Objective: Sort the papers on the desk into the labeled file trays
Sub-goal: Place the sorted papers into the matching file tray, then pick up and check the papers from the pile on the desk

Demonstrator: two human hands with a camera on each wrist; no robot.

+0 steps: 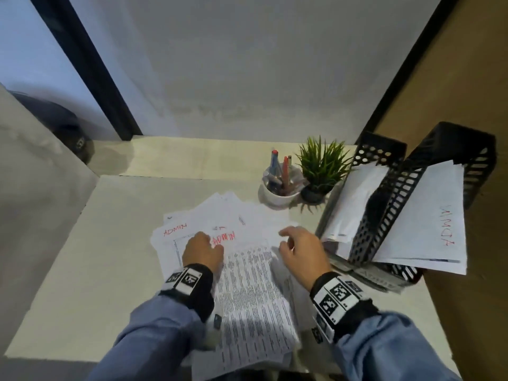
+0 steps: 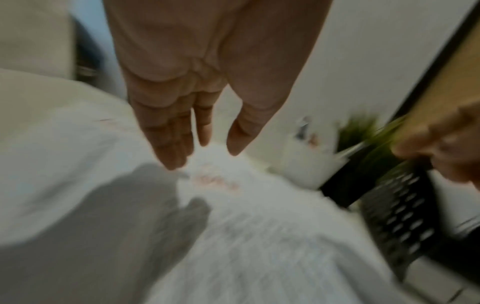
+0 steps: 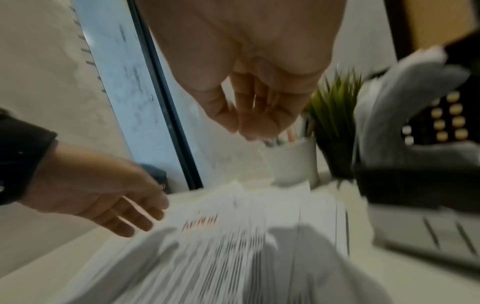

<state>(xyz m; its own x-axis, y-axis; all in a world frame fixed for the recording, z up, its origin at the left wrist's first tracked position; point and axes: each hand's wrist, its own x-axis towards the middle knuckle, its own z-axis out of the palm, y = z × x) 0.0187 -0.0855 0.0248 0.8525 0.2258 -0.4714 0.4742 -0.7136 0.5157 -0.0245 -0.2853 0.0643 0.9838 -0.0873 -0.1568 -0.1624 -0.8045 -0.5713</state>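
Here both hands hover empty over the papers [image 1: 220, 243] on the desk [image 1: 82, 270], left hand [image 1: 202, 250] flat-fingered, right hand [image 1: 301, 253] loosely curled; picking the next ADMIN sheet likely needs a pinch, then the trays [image 1: 384, 204].

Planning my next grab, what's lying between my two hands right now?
In the head view, a printed sheet headed ADMIN in red lies between the left hand and right hand.

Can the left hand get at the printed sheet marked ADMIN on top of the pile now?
Probably yes. The left hand is open just above the sheet, beside its red ADMIN mark; nothing lies between. The right hand hovers to the side, empty.
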